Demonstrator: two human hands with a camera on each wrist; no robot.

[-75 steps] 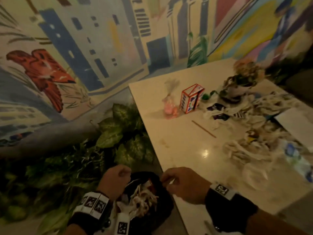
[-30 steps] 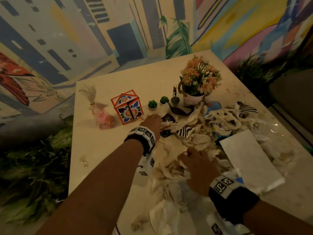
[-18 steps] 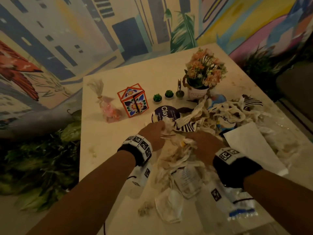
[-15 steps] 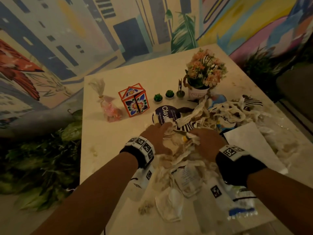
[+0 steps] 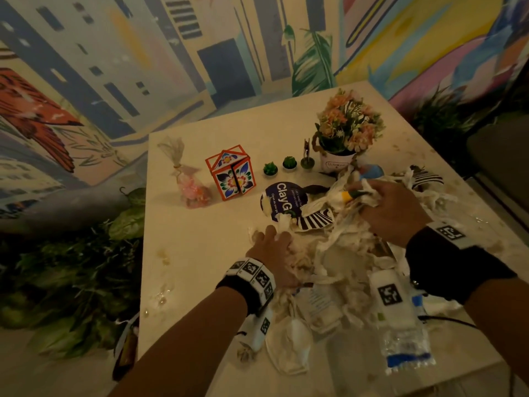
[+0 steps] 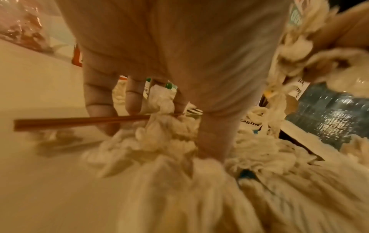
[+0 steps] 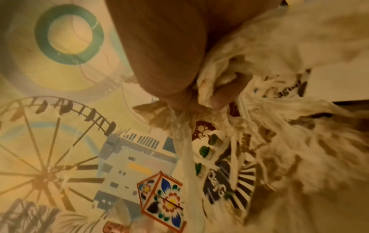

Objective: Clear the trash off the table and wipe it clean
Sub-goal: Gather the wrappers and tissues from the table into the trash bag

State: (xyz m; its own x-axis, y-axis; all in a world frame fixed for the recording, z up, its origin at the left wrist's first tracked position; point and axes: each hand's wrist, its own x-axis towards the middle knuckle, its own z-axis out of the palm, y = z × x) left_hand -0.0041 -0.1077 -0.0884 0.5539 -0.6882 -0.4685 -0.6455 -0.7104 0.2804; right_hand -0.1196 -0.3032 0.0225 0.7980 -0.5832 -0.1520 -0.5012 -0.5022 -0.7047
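Left hand (image 5: 273,247) lies on the near-left fringe of the heap of crumpled napkins (image 5: 340,253), fingers curled into the paper and pinning a wooden chopstick (image 6: 79,123) against it, judging by the wrist view; the grip looks meant to rake loose scraps inward so they lift as one bundle. Towards the table's (image 5: 200,242) left edge a pink wrapped favour (image 5: 191,190) and a floral box (image 5: 232,176) stand apart from the mess, probably ornaments to keep. Mid-table, a round dark card (image 5: 283,199) lies half under the paper. Further right, the right hand (image 5: 392,210) is clenched on a wad of napkins near the flower pot (image 5: 340,138), raised slightly with strands trailing down. At the near edge lies a plastic bottle (image 5: 400,325), still to be cleared.
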